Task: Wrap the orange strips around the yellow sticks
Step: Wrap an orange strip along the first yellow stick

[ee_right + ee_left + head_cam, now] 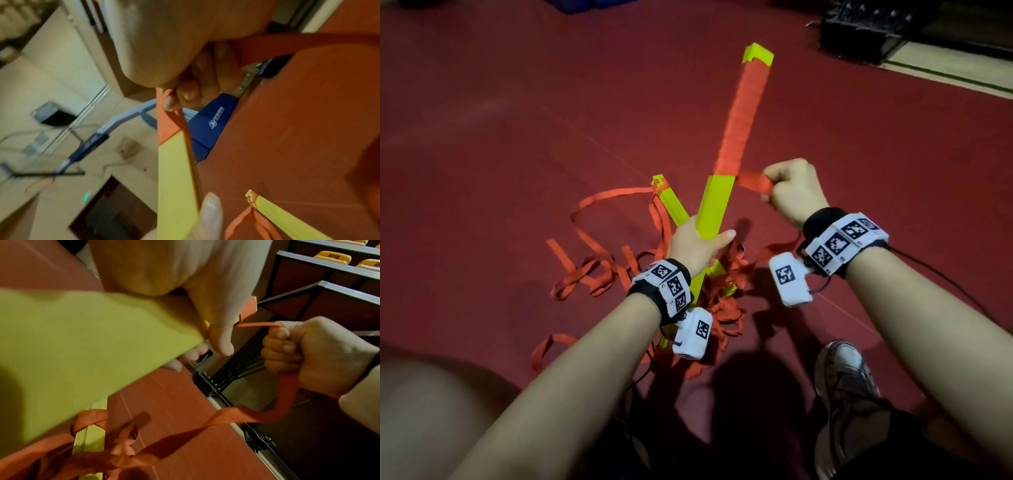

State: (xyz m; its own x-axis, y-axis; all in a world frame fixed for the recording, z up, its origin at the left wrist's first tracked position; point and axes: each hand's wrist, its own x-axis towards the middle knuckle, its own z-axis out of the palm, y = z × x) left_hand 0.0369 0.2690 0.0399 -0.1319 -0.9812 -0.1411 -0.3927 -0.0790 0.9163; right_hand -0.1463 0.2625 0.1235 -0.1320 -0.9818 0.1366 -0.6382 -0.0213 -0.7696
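Your left hand (697,245) grips the yellow stick (714,209) pointing toward one o'clock, orange winding covering its upper half, while your right hand (796,192) pinches the orange strip (755,183) taut at three o'clock, leaving the bare lower half and a second stick (671,202) unwrapped.

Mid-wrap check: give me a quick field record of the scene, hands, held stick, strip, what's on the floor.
left hand: grips the bare lower part of the held stick
right hand: fist closed round the orange strip, pulled out to the side
held stick: yellow, raised and tilted away; upper part wrapped in orange, top tip and lower part bare
strip slack: runs from the fist down to the floor pile
second stick: yellow, on the floor, a strip tied at its far end
loose strips: tangled on the red floor
progress: wrap about halfway down
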